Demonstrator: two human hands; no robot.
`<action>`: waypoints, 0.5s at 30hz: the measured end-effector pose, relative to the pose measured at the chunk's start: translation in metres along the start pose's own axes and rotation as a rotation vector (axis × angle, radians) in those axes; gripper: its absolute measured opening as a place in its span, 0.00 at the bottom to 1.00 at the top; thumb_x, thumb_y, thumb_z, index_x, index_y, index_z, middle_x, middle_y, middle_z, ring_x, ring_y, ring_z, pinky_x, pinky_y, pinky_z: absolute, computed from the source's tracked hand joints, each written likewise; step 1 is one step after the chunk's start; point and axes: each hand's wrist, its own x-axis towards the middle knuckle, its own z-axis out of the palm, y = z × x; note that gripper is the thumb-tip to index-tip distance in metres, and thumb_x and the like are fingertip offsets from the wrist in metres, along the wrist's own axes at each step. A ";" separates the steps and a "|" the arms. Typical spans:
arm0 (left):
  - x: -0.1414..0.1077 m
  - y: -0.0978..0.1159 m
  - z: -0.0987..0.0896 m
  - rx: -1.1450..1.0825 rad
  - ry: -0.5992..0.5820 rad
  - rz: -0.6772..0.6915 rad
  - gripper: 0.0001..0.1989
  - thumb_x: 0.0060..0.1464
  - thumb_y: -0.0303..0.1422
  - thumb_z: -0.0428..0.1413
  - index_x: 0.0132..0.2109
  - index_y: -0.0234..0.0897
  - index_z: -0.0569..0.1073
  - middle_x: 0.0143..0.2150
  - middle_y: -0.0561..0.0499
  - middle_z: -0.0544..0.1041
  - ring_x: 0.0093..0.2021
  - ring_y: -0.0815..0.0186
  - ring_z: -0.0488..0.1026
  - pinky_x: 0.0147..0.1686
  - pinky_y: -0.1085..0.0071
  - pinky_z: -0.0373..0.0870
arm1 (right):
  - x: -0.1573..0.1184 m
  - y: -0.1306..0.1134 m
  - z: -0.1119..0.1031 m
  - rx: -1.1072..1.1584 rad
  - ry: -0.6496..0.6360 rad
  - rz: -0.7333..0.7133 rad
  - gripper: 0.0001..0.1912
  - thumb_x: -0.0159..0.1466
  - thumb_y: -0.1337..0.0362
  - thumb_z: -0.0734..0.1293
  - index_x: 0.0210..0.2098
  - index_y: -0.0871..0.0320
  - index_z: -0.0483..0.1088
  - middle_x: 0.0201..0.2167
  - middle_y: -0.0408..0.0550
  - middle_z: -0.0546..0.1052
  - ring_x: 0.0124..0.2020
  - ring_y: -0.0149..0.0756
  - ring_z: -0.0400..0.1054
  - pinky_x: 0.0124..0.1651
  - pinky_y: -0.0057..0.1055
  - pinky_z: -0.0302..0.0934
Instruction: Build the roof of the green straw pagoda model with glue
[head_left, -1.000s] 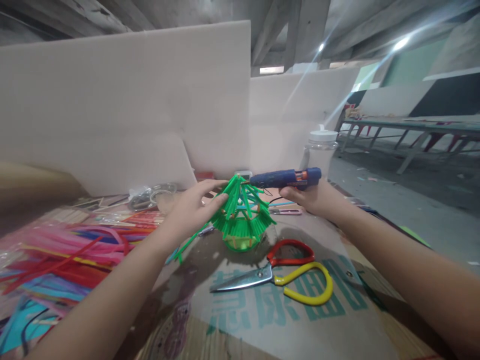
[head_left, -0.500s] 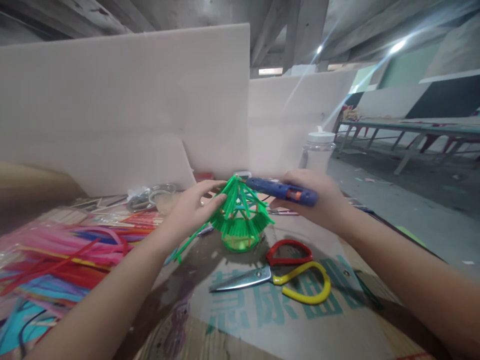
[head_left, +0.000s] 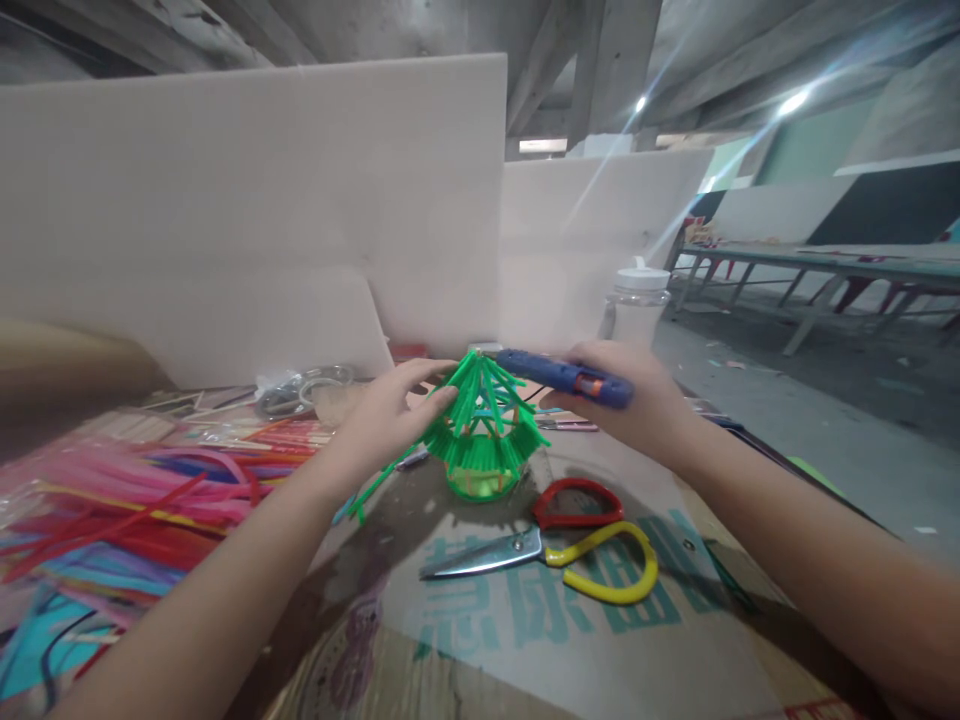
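A small green model pavilion (head_left: 484,450), with a pointed roof of thin green strips, stands upright on the cardboard. My left hand (head_left: 401,408) grips the left side of its roof between thumb and fingers. In my right hand (head_left: 622,390) is a blue glue gun (head_left: 566,376), its nozzle at the roof's peak; I cannot tell whether the tip touches. A loose green strip (head_left: 375,490) lies below my left hand. In front of the model rest scissors (head_left: 525,548) with one red and one yellow handle.
Many coloured pipe cleaners (head_left: 157,500) lie in a heap on the left, near a coil of clear tape or cable (head_left: 300,392). A clear bottle (head_left: 637,300) with a white lid stands at the back right. White boards (head_left: 255,220) rise behind the work surface.
The glue gun's nozzle stays near the peak, with hardly any shift. My left hand keeps its place on the roof, and the view tilts very slightly.
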 end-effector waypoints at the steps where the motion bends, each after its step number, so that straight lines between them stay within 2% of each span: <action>1: 0.000 0.000 0.000 -0.007 0.000 0.006 0.21 0.60 0.43 0.53 0.56 0.38 0.73 0.52 0.46 0.77 0.46 0.60 0.75 0.50 0.61 0.71 | 0.001 0.001 0.000 0.064 -0.011 0.093 0.13 0.60 0.52 0.69 0.34 0.57 0.73 0.27 0.46 0.77 0.28 0.36 0.67 0.30 0.30 0.56; 3: -0.001 -0.001 0.000 -0.016 0.001 0.016 0.22 0.61 0.44 0.52 0.56 0.38 0.72 0.53 0.46 0.77 0.47 0.60 0.75 0.50 0.60 0.71 | 0.004 0.005 -0.001 0.141 -0.004 0.249 0.14 0.58 0.51 0.70 0.30 0.56 0.71 0.22 0.43 0.73 0.24 0.34 0.65 0.27 0.29 0.54; 5: -0.001 -0.001 0.000 -0.014 0.004 0.017 0.22 0.61 0.44 0.52 0.56 0.39 0.72 0.53 0.46 0.77 0.47 0.59 0.75 0.50 0.60 0.71 | 0.007 0.009 -0.004 0.177 0.013 0.303 0.17 0.59 0.49 0.68 0.24 0.55 0.69 0.19 0.43 0.71 0.23 0.34 0.64 0.26 0.30 0.55; 8: -0.002 -0.001 0.001 -0.004 0.009 0.010 0.21 0.61 0.44 0.52 0.56 0.39 0.73 0.53 0.46 0.77 0.47 0.59 0.75 0.50 0.60 0.72 | 0.010 0.011 -0.008 0.255 -0.045 0.249 0.22 0.61 0.48 0.65 0.19 0.55 0.65 0.18 0.45 0.71 0.23 0.35 0.66 0.27 0.31 0.58; 11: -0.001 0.000 0.001 -0.004 0.003 0.008 0.21 0.61 0.43 0.52 0.56 0.39 0.73 0.53 0.46 0.77 0.47 0.59 0.75 0.50 0.61 0.72 | 0.010 0.008 -0.010 0.299 -0.115 0.221 0.20 0.61 0.49 0.66 0.19 0.54 0.65 0.17 0.44 0.70 0.21 0.35 0.65 0.26 0.31 0.59; 15: -0.001 0.000 0.000 -0.004 0.002 0.016 0.21 0.61 0.43 0.52 0.56 0.40 0.73 0.53 0.46 0.77 0.47 0.59 0.75 0.50 0.60 0.71 | 0.010 0.005 -0.006 0.360 -0.141 0.231 0.19 0.59 0.49 0.68 0.19 0.54 0.66 0.16 0.44 0.69 0.20 0.33 0.62 0.23 0.30 0.57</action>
